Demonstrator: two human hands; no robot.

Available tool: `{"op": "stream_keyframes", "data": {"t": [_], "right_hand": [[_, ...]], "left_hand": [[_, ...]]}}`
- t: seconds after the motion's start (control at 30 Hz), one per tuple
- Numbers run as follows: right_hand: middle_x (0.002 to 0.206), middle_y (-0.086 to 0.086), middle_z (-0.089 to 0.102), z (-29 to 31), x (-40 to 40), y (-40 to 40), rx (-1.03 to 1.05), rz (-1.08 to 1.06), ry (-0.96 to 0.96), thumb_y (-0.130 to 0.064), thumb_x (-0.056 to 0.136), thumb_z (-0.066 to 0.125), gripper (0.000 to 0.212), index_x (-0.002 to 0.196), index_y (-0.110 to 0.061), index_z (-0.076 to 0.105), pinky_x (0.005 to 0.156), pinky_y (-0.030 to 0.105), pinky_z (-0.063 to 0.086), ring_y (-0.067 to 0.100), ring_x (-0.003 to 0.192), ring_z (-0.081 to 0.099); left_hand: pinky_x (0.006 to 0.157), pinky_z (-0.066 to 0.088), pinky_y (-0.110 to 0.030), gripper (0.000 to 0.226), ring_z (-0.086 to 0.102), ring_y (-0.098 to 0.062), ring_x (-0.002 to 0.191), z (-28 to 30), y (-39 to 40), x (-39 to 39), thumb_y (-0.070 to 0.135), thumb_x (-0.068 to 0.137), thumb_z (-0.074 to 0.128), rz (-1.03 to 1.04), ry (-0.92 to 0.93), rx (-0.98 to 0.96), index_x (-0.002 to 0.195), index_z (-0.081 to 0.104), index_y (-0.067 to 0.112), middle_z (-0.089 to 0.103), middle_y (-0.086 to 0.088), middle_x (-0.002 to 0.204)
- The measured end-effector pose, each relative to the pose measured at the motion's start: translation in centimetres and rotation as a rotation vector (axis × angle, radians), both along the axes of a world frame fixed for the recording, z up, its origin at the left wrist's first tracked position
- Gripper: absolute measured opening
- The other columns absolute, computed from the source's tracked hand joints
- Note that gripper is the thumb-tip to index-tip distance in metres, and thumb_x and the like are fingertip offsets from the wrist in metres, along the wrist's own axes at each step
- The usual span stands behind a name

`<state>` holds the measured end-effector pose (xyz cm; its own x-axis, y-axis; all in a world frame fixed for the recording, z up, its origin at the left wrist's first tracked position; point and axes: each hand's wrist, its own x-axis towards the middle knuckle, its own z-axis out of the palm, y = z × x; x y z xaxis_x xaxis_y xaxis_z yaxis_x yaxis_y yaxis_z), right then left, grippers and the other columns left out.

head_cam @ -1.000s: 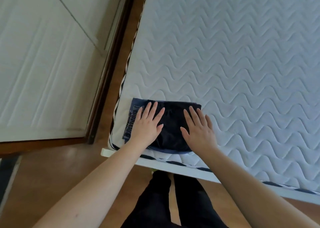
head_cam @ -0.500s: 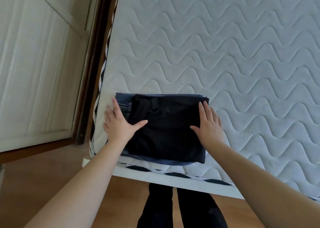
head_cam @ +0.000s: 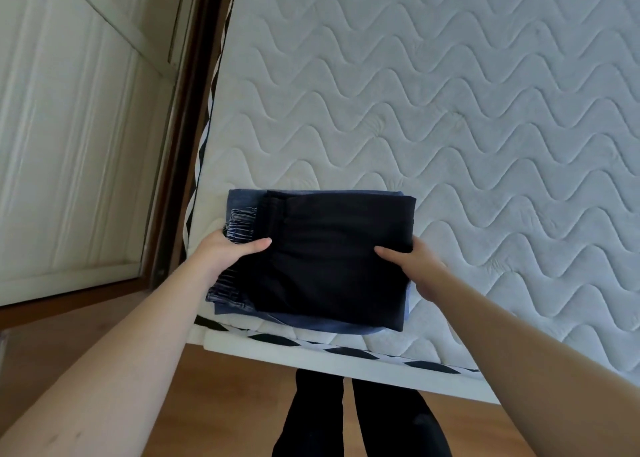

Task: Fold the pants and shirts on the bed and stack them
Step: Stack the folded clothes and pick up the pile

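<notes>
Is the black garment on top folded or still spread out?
Folded: the black garment is a compact rectangle atop the blue clothes, gripped by the left hand and right hand.

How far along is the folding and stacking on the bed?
Done: folded clothes sit in one stack at the corner of the mattress, a dark piece on top of blue ones. In hand: the left hand and right hand grip the stack's sides, thumbs on top. Left: no unfolded clothes show on the visible mattress; the rest is out of view.
</notes>
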<state>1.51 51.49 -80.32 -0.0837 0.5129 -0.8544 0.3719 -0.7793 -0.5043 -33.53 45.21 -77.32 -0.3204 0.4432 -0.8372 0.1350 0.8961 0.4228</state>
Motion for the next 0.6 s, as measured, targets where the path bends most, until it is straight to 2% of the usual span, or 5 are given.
{"op": "stream_keyframes", "data": {"t": [0.1, 0.17, 0.33, 0.47, 0.6], "right_hand": [[0.115, -0.018, 0.061, 0.6, 0.2, -0.9, 0.068, 0.045, 0.007, -0.038, 0.083, 0.077, 0.061, 0.134, -0.040, 0.045, 0.085, 0.028, 0.048, 0.007, 0.101, 0.059], [0.115, -0.019, 0.061, 1.0, 0.4, -1.2, 0.096, 0.075, 0.041, -0.036, 0.086, 0.074, 0.059, 0.136, -0.041, 0.044, 0.087, 0.029, 0.050, 0.003, 0.101, 0.059], [0.120, -0.012, 0.064, 2.8, 0.8, -2.2, 0.192, 0.033, 0.040, -0.032, 0.088, 0.071, 0.052, 0.134, -0.039, 0.048, 0.094, 0.039, 0.051, 0.014, 0.110, 0.061], [0.113, -0.017, 0.066, 7.0, 1.9, -2.8, 0.262, 0.006, 0.035, -0.032, 0.087, 0.072, 0.037, 0.113, -0.052, 0.054, 0.093, 0.038, 0.053, 0.010, 0.105, 0.063], [0.107, -0.022, 0.068, 13.4, 4.1, -3.2, 0.326, -0.029, 0.056, -0.032, 0.085, 0.074, 0.039, 0.108, -0.057, 0.054, 0.086, 0.030, 0.054, 0.001, 0.099, 0.066]], "left_hand": [[0.066, 0.043, -0.025, 0.072, 0.059, -0.004, 0.091, 0.5, -0.3, 0.1, 0.065, 0.031, 0.092, -0.003, -0.007, 0.031, 0.093, 0.061, 0.046, 0.069, 0.021, 0.091], [0.069, 0.045, -0.027, 0.075, 0.061, -0.006, 0.093, 0.9, -0.7, 0.3, 0.062, 0.031, 0.093, -0.004, -0.011, 0.036, 0.096, 0.059, 0.044, 0.070, 0.019, 0.094], [0.068, 0.049, -0.028, 0.070, 0.066, -0.011, 0.091, 2.9, -0.8, 1.6, 0.053, 0.035, 0.095, 0.015, -0.009, 0.099, 0.096, 0.063, 0.040, 0.073, 0.015, 0.091], [0.066, 0.049, -0.026, 0.056, 0.067, -0.008, 0.087, 7.0, -1.3, 3.5, 0.046, 0.041, 0.095, 0.003, -0.034, 0.186, 0.085, 0.063, 0.058, 0.071, 0.026, 0.084], [0.077, 0.054, -0.036, 0.066, 0.069, -0.013, 0.092, 12.5, -1.9, 4.9, 0.053, 0.036, 0.094, -0.011, -0.079, 0.216, 0.096, 0.068, 0.041, 0.074, 0.016, 0.092]]}}
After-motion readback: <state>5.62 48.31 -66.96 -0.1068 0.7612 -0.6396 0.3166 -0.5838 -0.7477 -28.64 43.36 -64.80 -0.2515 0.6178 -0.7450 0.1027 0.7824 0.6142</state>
